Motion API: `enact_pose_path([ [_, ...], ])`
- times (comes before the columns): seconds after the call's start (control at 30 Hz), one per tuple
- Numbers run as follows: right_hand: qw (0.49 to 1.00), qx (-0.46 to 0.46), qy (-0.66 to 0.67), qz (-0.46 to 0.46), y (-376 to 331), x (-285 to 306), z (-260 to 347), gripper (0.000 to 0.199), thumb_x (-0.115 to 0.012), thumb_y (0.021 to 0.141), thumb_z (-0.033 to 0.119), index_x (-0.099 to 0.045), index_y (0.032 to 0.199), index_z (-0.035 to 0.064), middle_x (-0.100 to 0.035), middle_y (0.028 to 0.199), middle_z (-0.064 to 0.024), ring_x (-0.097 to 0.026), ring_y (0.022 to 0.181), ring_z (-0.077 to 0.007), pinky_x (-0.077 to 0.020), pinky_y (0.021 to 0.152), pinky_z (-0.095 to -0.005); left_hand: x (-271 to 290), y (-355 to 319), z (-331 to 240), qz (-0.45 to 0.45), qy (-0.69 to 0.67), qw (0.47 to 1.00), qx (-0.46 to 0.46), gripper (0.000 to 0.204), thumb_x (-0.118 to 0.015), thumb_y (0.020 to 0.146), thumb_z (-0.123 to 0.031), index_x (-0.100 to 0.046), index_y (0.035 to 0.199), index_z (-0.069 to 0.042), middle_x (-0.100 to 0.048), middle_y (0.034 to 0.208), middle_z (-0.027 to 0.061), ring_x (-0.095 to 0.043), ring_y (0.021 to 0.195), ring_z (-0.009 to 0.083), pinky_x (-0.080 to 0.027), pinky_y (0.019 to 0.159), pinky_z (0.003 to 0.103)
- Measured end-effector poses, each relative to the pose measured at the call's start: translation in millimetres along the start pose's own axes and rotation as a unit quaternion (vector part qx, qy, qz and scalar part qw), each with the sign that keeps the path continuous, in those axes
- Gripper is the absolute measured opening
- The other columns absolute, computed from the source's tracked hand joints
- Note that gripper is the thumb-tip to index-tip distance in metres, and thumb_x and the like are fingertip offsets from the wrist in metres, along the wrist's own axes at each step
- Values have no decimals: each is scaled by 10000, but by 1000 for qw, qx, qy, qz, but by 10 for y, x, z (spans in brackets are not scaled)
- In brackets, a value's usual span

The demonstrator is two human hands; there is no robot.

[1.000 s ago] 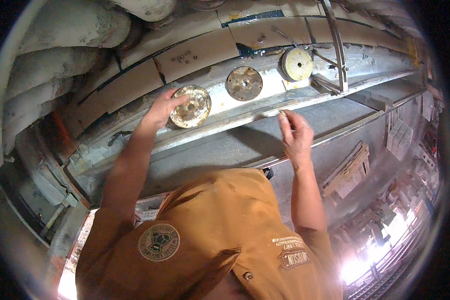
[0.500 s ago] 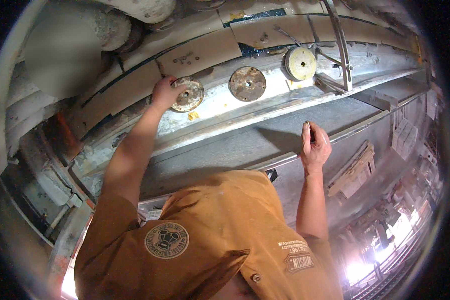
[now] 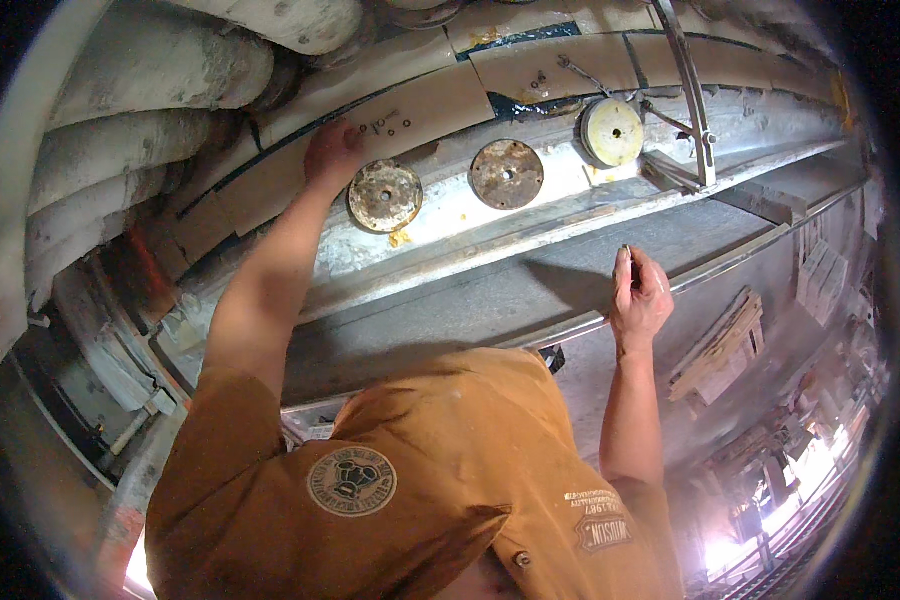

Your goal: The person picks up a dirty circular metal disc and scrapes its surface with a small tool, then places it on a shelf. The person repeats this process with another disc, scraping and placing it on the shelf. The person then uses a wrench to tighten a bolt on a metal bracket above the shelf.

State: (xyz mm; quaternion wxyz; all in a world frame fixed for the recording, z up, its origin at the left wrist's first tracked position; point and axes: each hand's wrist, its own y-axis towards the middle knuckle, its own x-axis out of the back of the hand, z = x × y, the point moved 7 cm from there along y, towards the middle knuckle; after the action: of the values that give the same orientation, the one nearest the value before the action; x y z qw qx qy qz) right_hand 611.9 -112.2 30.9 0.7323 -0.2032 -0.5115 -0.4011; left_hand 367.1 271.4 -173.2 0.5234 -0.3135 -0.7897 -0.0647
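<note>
My left hand (image 3: 334, 156), blurred, is over a brown panel beside a small group of rings or nuts (image 3: 392, 132). Its fingers are too smeared to read. Just below it lies a worn round metal plate (image 3: 385, 197) with a centre hole. Another rusty round plate (image 3: 507, 174) is to its right, and farther right stands a thick pale-yellow wheel-like disc (image 3: 612, 133). Held up over the grey metal surface, my right hand (image 3: 641, 296) is closed in a pinch, with a tiny thing at the fingertips that I cannot make out.
A wrench (image 3: 583, 73) lies on the brown panel (image 3: 445, 100) behind the discs, near more small parts (image 3: 539, 80). An upright metal bar (image 3: 685, 95) rises right of the yellow disc. Large dusty rollers (image 3: 160, 60) fill the upper left. A wooden pallet (image 3: 718, 345) is at lower right.
My left hand has left the edge of the left round plate and moved up to the small rings on the panel. My right hand keeps its pinch.
</note>
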Motion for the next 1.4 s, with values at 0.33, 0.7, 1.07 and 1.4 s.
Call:
enact_pose_path([
  [0.33,1000,-20,-8,-7,-9,-11,-54,107,-682,833,177,-689,882,82,-635,714,-71,-616,637,-215,-489,586,-320,-275,291,106,64,-42,996,-39,220,-623,796,-181,-651,1003,-114,-647,943,109,-629,875,274,-496,769,388],
  [0.7,1000,6,-4,-18,21,30,-52,87,-714,788,163,-698,861,118,-650,724,-54,-623,672,-223,-497,599,-324,-100,398,-441,18,17,993,-115,231,-620,807,-205,-647,988,-65,-639,989,159,-626,882,326,-493,768,395],
  [1.07,995,63,57,-60,10,68,-104,114,-732,738,158,-703,846,136,-573,646,-7,-545,605,-189,-454,541,-316,-1013,871,-2689,78,-99,963,-238,273,-616,794,-196,-618,1037,-72,-624,1026,163,-582,985,350,-460,833,438],
  [1.4,994,60,63,-62,16,68,-132,115,-736,733,146,-705,844,148,-575,653,2,-536,592,-190,-452,536,-316,-1497,1086,-2753,48,31,934,-352,183,-609,824,-177,-640,978,-83,-637,968,139,-620,894,334,-495,808,415],
])
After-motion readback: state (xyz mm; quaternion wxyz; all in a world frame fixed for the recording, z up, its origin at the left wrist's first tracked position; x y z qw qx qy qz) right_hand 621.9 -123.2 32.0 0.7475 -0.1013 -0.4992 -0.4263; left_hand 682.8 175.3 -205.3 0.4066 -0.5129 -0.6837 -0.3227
